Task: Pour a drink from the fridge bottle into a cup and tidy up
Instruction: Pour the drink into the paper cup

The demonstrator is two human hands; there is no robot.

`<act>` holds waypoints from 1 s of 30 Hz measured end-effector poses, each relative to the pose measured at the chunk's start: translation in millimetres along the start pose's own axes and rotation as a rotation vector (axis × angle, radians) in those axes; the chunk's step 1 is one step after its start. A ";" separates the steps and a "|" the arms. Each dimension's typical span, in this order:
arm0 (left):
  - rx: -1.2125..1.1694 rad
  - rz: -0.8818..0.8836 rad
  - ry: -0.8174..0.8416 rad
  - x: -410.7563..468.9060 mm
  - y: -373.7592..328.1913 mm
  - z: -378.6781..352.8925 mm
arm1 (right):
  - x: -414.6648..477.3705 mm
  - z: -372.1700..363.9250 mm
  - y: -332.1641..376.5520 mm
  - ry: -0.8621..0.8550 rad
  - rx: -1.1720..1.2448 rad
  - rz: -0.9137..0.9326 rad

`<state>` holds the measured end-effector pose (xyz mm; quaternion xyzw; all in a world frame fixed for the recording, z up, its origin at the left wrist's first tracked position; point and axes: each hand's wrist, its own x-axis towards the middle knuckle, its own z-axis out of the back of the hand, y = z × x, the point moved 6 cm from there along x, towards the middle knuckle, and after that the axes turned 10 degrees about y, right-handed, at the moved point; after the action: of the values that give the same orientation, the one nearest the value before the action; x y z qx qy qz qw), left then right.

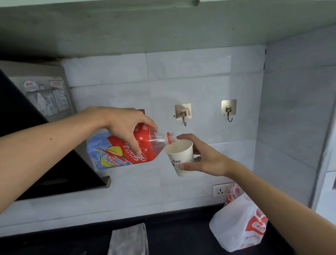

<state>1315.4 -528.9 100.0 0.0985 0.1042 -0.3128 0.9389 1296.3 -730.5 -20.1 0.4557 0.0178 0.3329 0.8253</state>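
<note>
My left hand grips a large plastic bottle with a red and blue ice tea label, tipped nearly flat in the air. Its uncapped mouth with a red neck ring rests over the rim of a white paper cup. My right hand holds that cup upright from the right side, well above the counter. The clear neck of the bottle looks nearly empty; I cannot see a stream of liquid.
A dark counter lies below with a folded grey cloth and a white and red plastic bag. A black range hood juts out at left. Two wall hooks and a socket sit on the tiled wall.
</note>
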 end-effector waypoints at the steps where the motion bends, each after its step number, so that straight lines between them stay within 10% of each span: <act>1: 0.003 0.004 0.005 0.1 0.1 -0.8 | 0.5 -0.6 -0.7 0.005 -0.004 -0.001; 30: 0.101 0.049 0.017 -1.9 9.2 -0.8 | 10.3 -10.6 -21.5 0.029 -0.042 -0.057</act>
<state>1319.4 -520.3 100.9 0.1509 0.0935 -0.2935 0.9393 1312.2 -724.6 -39.9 0.4329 0.0357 0.3161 0.8434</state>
